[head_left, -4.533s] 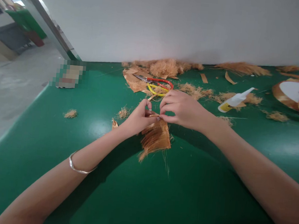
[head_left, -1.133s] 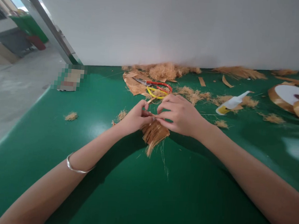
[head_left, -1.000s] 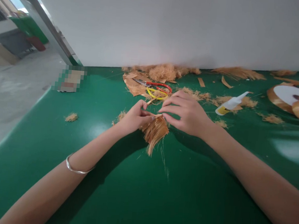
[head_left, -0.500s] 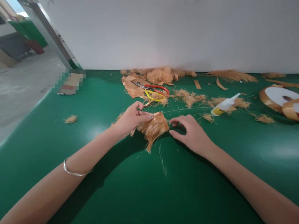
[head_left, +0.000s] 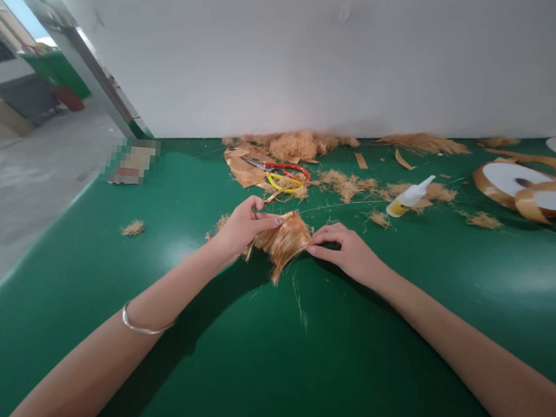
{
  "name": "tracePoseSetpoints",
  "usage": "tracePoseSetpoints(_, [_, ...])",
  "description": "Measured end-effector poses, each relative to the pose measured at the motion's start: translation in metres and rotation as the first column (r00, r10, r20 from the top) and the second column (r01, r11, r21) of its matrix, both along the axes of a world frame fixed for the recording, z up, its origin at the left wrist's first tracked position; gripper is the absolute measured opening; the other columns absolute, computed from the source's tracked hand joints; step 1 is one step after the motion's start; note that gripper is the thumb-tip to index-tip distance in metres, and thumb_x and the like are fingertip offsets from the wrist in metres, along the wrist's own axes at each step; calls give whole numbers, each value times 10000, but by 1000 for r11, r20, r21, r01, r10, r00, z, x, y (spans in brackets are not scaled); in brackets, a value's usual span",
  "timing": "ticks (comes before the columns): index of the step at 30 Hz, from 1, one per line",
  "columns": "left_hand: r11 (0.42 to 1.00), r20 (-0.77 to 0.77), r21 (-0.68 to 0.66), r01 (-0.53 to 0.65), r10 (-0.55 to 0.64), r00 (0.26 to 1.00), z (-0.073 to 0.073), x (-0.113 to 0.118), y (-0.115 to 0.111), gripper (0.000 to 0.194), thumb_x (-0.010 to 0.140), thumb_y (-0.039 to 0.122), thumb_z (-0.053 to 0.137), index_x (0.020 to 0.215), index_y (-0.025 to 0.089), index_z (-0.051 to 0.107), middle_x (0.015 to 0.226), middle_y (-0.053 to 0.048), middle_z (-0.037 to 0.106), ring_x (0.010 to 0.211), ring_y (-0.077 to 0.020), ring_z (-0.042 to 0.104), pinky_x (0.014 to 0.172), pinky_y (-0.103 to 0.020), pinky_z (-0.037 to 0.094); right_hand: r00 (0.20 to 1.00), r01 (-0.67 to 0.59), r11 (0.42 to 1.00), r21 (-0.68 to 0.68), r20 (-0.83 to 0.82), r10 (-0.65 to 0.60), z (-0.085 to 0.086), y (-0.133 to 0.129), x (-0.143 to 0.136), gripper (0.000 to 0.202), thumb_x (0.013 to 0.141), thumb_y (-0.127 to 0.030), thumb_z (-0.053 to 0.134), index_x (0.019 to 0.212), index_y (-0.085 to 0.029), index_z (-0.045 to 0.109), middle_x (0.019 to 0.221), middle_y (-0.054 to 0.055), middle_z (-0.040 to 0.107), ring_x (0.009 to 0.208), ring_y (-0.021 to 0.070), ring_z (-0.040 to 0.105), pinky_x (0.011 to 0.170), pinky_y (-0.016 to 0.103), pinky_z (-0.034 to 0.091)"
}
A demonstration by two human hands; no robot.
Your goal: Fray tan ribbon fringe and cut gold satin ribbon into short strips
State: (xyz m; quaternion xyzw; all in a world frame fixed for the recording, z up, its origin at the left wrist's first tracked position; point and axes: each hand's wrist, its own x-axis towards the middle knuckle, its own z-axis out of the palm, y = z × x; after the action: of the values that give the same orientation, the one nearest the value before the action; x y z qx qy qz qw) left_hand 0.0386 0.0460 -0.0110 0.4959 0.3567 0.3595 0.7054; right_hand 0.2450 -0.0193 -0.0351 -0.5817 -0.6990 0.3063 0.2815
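A shiny orange-brown fringed strip (head_left: 289, 240) hangs over the green table (head_left: 264, 363), its frayed ends pointing down. My left hand (head_left: 244, 228) pinches its upper left part between thumb and fingers. At the strip's right edge, my right hand (head_left: 345, 248) has its thumb and fingertips closed on the fibres. Just beyond my hands lie scissors (head_left: 288, 177) with red and yellow handles, resting partly on a brown piece of material (head_left: 245, 170). A white glue bottle (head_left: 409, 197) with a yellow label leans to the right, behind my right hand.
Tufts of cut fibre (head_left: 346, 183) lie along the back, below a pale wall (head_left: 291, 54). Ribbon rolls (head_left: 508, 183) are at the right. A small fibre clump (head_left: 133, 228) and a blurred-out box (head_left: 133, 162) are on the left.
The thumb and fingers of my right hand have closed on the strip's right edge, where they were apart before. My left hand keeps its hold. The view has shifted slightly.
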Motion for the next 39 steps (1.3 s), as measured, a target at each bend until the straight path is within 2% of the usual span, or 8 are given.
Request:
tracePoseSetpoints(4, [1000,-10,-7,-17,17,1000,0,1,-1,417,650,131,703,755,207,306,688,12,684,614,-105,630,595,-225,451,997,20,1000,-6,-73,-20,0,0,0,201,737,-417,626,714,-225,680,874,33,645,909,222,541,867,441,370])
tracePoseSetpoints(11, [999,-29,26,-35,36,999,-2,1,-2,408,652,157,693,739,209,298,704,24,678,611,-94,621,603,-227,447,963,26,997,-69,-266,-43,2,0,2,181,682,-402,671,658,-225,695,816,33,626,803,200,551,758,383,407])
tracePoseSetpoints(16, [994,-112,112,-19,32,993,-7,3,-3,367,681,171,654,732,209,292,746,15,672,637,-91,613,579,-212,410,851,20,983,-184,-512,-113,6,-4,-6,108,595,-321,727,619,-220,701,759,6,603,732,164,548,723,339,411])
tracePoseSetpoints(19, [974,-209,227,11,37,977,-8,3,-6,334,716,185,619,728,211,286,718,29,633,674,-105,607,566,-203,376,779,31,967,-253,-600,-182,10,-8,-11,86,589,-300,730,602,-222,697,714,-11,596,707,143,527,707,314,391])
tracePoseSetpoints(24, [837,-455,526,150,128,881,-2,3,-19,261,781,211,534,701,214,285,595,55,453,683,-129,556,554,-212,315,652,53,908,-416,-674,-347,18,-13,-16,104,540,-281,742,604,-208,704,666,12,616,648,131,505,589,273,369])
tracePoseSetpoints(28, [743,-581,602,292,157,799,2,4,-25,272,812,211,466,667,217,235,556,64,394,541,-95,397,512,-218,246,583,16,889,-458,-718,-381,23,-14,-18,126,556,-298,709,574,-183,659,621,6,576,601,117,493,512,247,346])
tracePoseSetpoints(34, [543,-606,709,450,143,783,0,1,-26,262,748,106,463,694,226,237,558,71,329,492,-97,267,492,-230,201,574,20,864,-503,-702,-422,25,-11,-16,148,589,-307,647,611,-183,570,551,-17,481,492,95,419,411,234,266])
tracePoseSetpoints(39, [514,-642,696,501,135,754,3,2,-29,220,846,214,401,702,230,236,577,54,321,490,-115,301,500,-240,211,502,8,840,-543,-724,-473,24,-7,-14,133,592,-279,659,620,-177,578,509,-52,414,416,54,298,371,225,198])
